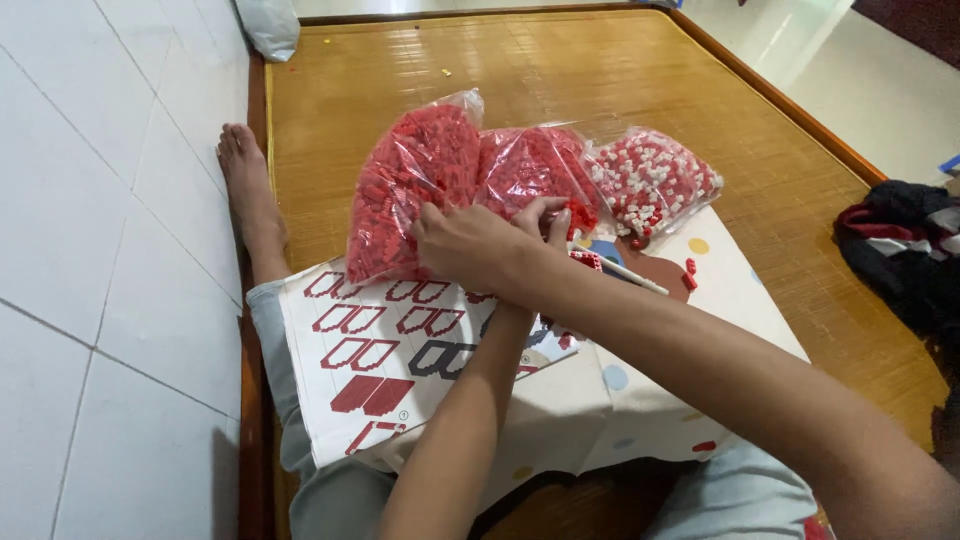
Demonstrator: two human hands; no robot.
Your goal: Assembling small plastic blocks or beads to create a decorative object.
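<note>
Three clear plastic bags of small building pieces lie side by side above my lap: a left bag of red pieces (410, 180), a middle bag of red pieces (525, 165) and a right bag of red and white pieces (655, 180). My arms cross. My right hand (468, 248) reaches over from the right and closes on the lower edge of the left bag. My left hand (550, 215) passes under that forearm, and its fingers pinch the bottom of the middle bag. A printed instruction sheet (365, 350) with red block diagrams lies across my lap.
I sit on a woven bamboo mat (600, 70) with a wooden border, and my bare foot (245, 185) lies along the white tiled wall. A white dotted cloth (720, 290) lies under the bags with a thin white stick (635, 275) on it. Dark clothing (900, 250) is piled at the right.
</note>
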